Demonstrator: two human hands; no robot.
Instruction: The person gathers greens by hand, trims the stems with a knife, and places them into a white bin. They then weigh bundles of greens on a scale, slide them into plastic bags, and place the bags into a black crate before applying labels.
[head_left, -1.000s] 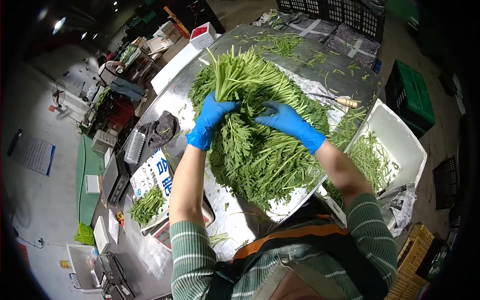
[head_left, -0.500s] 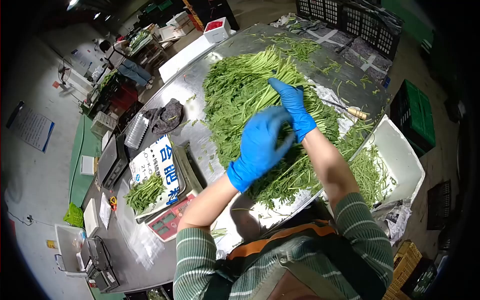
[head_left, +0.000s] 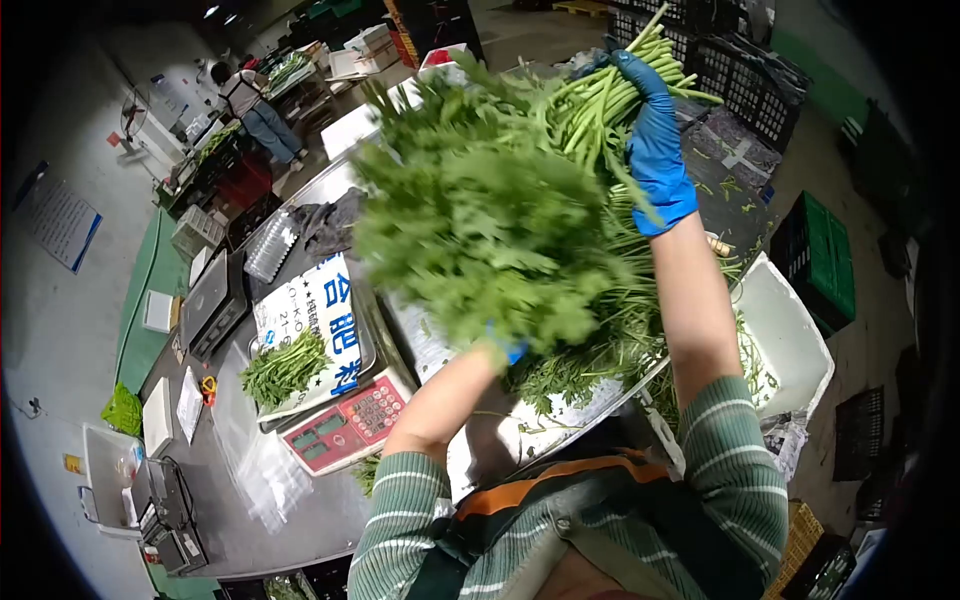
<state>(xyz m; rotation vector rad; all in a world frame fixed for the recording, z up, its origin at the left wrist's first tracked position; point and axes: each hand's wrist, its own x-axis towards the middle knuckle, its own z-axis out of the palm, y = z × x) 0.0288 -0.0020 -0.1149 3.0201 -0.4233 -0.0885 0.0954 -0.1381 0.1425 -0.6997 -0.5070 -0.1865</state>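
My right hand [head_left: 655, 140], in a blue glove, grips the stems of a big bunch of leafy greens [head_left: 480, 220] and holds it up above the metal table [head_left: 480, 450]. The leafy end hangs blurred toward the left. My left hand [head_left: 510, 350] is almost wholly hidden under the leaves; only a bit of blue glove shows, touching the bunch from below. More greens [head_left: 620, 340] lie in a pile on the table beneath.
A red scale [head_left: 340, 425] stands at the left with a printed bag and a small bunch of greens [head_left: 285, 370] on its tray. A white foam box [head_left: 790, 340] sits at the right. Green crate [head_left: 825, 255] and black crates behind. A person [head_left: 255, 110] works far back.
My right hand has closed on the stems and lifted a large bunch off the pile. My left hand has gone under the leaves, out of sight.
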